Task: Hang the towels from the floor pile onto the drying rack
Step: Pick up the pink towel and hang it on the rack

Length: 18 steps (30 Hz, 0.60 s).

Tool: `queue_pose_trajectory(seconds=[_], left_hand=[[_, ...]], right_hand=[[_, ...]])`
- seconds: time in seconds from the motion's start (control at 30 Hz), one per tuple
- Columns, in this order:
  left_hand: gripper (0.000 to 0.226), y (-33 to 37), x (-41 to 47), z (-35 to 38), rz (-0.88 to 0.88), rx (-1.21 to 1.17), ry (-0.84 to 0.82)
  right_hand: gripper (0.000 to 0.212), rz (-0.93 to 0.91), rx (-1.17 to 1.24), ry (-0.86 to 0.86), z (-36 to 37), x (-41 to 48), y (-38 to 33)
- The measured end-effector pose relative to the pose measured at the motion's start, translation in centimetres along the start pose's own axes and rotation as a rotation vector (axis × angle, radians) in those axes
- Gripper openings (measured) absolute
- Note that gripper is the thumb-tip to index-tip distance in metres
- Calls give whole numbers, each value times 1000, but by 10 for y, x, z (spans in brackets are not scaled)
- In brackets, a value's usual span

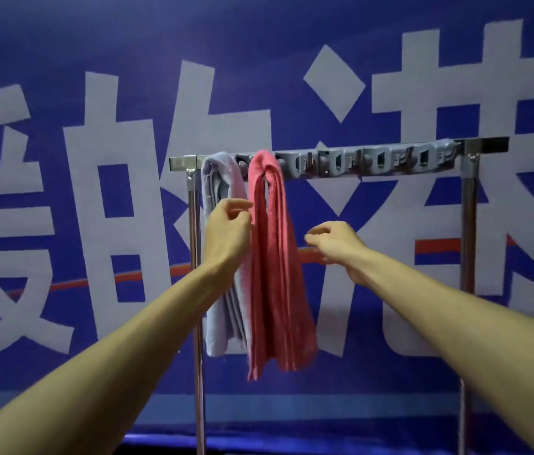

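1. The pink towel (275,257) hangs over the drying rack's top bar (373,160), long axis vertical, just right of the grey towel (223,178).
2. The left hand (227,228) is nearer. Its curled fingers meet the pink towel's left edge, but I cannot tell whether they pinch it.
3. The right hand (334,244) hovers just right of the pink towel, loosely curled and holding nothing.

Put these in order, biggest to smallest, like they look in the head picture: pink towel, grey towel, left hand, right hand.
1. Pink towel.
2. Grey towel, partly hidden behind the pink one.
3. Left hand and right hand: they look about alike, so no ranking.
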<state>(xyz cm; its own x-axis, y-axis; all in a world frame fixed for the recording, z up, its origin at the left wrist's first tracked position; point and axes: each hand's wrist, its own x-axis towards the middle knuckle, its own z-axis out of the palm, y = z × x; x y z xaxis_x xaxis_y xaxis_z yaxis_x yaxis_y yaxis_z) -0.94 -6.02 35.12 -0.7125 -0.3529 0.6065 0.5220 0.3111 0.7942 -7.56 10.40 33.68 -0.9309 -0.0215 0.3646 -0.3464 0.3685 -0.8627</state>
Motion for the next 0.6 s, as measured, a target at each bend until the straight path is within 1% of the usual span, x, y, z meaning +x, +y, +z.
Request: queue_pose_trajectory(seconds=[0.03, 0.1, 0.23, 0.3, 0.33, 0.47, 0.53, 0.6], left_hand=[[24, 1, -11, 0, 1, -9, -9], [20, 1, -33, 1, -26, -44, -98], [13, -9, -77, 9, -113, -24, -407], [15, -20, -98, 15, -168, 15, -538], [15, -26, -107, 17, -208, 22, -576], [11, -63, -142, 23, -385, 50, -612], [10, -91, -158, 29, -450, 72, -626], [11, -122, -177, 40, -508, 111, -669]], right_hand=[[13, -1, -24, -37, -5, -10, 5], [12, 12, -45, -128, -15, -36, 14], [18, 124, -56, -351, -25, -84, 35], [21, 158, -82, -405, -28, -104, 46], [22, 166, -111, -415, -29, -113, 53], [22, 215, -257, -448, -33, -134, 98], [19, 255, -320, -467, -30, -139, 132], [14, 313, -331, -476, -25, -144, 172]])
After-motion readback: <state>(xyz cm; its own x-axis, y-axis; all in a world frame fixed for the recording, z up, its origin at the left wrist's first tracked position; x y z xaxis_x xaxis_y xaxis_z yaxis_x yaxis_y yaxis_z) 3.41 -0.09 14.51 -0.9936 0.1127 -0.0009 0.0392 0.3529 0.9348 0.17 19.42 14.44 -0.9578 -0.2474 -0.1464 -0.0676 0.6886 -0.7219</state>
